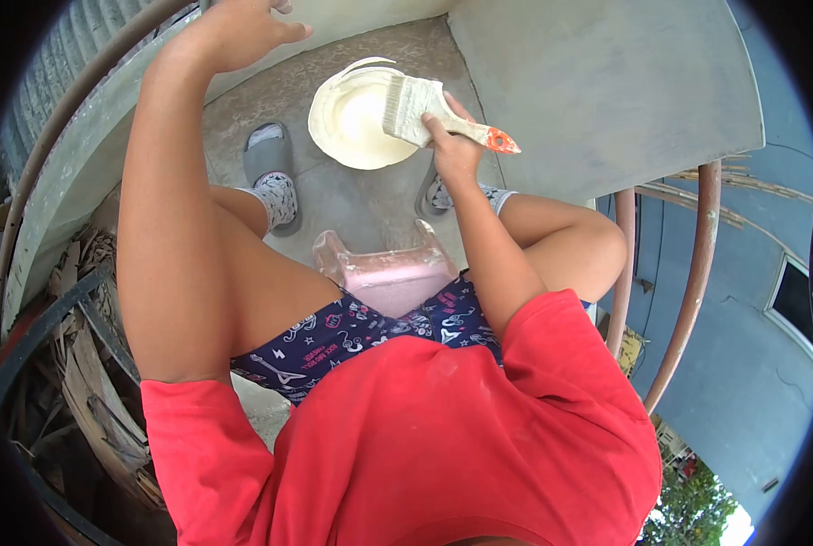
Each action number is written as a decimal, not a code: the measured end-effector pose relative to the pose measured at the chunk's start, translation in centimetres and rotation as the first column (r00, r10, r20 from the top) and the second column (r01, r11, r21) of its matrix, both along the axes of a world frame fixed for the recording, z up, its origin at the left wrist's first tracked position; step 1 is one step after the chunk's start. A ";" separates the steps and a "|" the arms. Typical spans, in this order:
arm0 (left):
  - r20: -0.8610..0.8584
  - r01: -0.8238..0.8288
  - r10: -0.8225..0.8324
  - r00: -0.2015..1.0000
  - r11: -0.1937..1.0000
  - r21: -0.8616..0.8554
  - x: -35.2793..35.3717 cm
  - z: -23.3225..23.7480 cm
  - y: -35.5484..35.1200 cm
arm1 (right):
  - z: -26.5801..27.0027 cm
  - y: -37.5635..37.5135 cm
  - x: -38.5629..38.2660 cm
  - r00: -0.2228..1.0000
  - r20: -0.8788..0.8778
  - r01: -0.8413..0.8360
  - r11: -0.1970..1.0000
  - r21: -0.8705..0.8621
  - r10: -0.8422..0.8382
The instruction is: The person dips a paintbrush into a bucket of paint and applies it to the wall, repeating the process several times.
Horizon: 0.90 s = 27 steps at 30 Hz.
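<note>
My right hand (456, 146) is wrapped round a wide paintbrush (415, 107), whose bristles point left and whose pale handle ends in an orange tip. The bristles overlap the right side of a round container of cream-white paint (361, 114) on the floor. Paint coats the container's rim. My left hand (242, 32) is raised at the top edge of the view, close to the low wall, with a thumb or finger stretched out and nothing seen in it. Its other fingertips are partly cut off by the edge.
I sit on a pink plastic stool (388, 273), feet in grey slides (283, 168) on the tiled floor. A grey wall panel (606, 82) stands at the right, with brown metal rails (697, 264) beside it. Dry husks and wood (97, 391) lie lower left.
</note>
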<state>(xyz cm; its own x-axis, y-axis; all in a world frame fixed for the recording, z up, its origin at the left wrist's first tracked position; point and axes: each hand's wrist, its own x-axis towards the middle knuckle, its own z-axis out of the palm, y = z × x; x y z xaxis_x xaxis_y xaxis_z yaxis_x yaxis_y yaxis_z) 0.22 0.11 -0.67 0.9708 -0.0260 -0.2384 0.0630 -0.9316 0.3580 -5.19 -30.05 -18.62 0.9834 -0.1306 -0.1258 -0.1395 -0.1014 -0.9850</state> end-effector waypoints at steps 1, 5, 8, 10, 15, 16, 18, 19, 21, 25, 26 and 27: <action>-0.011 0.001 -0.001 1.000 1.000 -0.017 0.1 0.0 -0.1 | 1.1 -1.0 0.6 0.994 0.110 0.009 0.998 -0.067 -0.002; 0.015 0.009 -0.009 1.000 0.999 -0.032 0.3 -0.2 -0.4 | 5.0 -6.4 4.9 0.956 0.291 0.076 0.944 -0.322 0.023; -0.032 0.014 -0.015 0.999 0.999 -0.047 0.6 0.3 -1.2 | 5.8 -11.3 10.3 0.929 0.354 0.131 0.802 -0.583 0.106; -0.012 0.019 -0.019 1.000 0.999 -0.040 0.6 0.5 -1.6 | 7.4 -13.6 12.7 0.927 0.354 0.158 0.730 -0.665 0.122; -0.012 -0.003 0.002 1.000 0.997 -0.071 0.9 0.3 -1.4 | 14.2 -13.6 14.1 0.875 0.395 0.321 0.273 -0.907 0.281; 0.004 -0.004 0.004 1.000 0.998 -0.063 1.0 0.4 -1.3 | 14.2 -13.5 13.7 0.877 0.384 0.310 0.271 -0.911 0.288; 0.017 -0.006 0.007 1.000 0.999 -0.054 1.1 0.1 -1.2 | 14.0 -13.5 13.2 0.768 0.548 0.363 0.479 -0.799 0.332; 0.015 0.006 -0.006 1.000 0.998 -0.059 1.1 0.0 -1.2 | 13.0 -13.3 12.9 0.771 0.544 0.361 0.476 -0.802 0.331; 0.033 0.016 -0.014 0.999 0.998 -0.063 1.2 0.3 -1.3 | 9.1 -12.7 12.5 0.870 0.308 0.194 0.306 -0.932 0.385; 0.002 0.022 -0.022 1.000 0.996 -0.083 0.9 1.3 -1.5 | 5.7 -14.3 14.6 0.912 0.118 0.091 0.089 -0.992 0.392; 0.000 0.016 -0.016 1.000 0.994 -0.104 0.8 1.2 -1.5 | 6.1 -14.7 14.8 0.926 0.150 0.124 0.096 -0.988 0.347; -0.012 0.011 -0.013 1.000 0.992 -0.127 0.6 1.0 -1.5 | 7.8 -14.6 14.7 0.904 0.220 0.201 0.088 -0.976 0.368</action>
<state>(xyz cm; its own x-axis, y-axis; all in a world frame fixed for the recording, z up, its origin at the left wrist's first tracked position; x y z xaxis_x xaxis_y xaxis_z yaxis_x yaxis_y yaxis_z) 0.80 -1.37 0.32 0.9671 -0.0689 -0.2449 0.0571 -0.8792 0.4730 9.56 -44.64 -10.77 0.9099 0.2340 0.3427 0.2263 -0.9720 0.0630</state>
